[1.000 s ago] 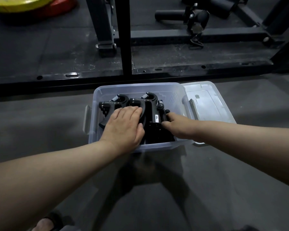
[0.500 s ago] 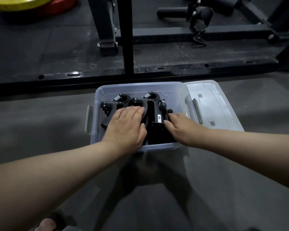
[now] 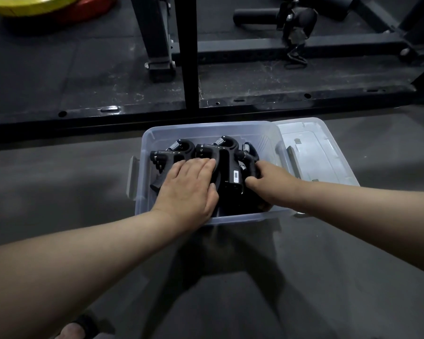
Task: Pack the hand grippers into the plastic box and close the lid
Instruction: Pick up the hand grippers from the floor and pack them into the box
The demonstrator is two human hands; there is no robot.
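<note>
A clear plastic box [image 3: 206, 129] stands on the grey floor in front of me. Several black hand grippers [image 3: 227, 155] with metal springs lie packed inside it. My left hand [image 3: 189, 189] lies flat, fingers together, on top of the grippers at the left. My right hand [image 3: 269, 178] reaches in at the right side, fingers curled around the rightmost hand gripper [image 3: 249, 155]. The clear lid [image 3: 313, 152] lies flat on the floor beside the box's right wall.
A black steel rack frame [image 3: 189, 52] with a floor rail [image 3: 206, 104] runs just behind the box. Yellow and red weight plates [image 3: 39, 6] lie at the far left. A padded roller attachment [image 3: 291, 18] sits at the back right. My sandalled foot [image 3: 76, 331] shows at the bottom.
My right hand has slid further into the box and closed around the rightmost hand gripper. My left hand stays pressed on the pile.
</note>
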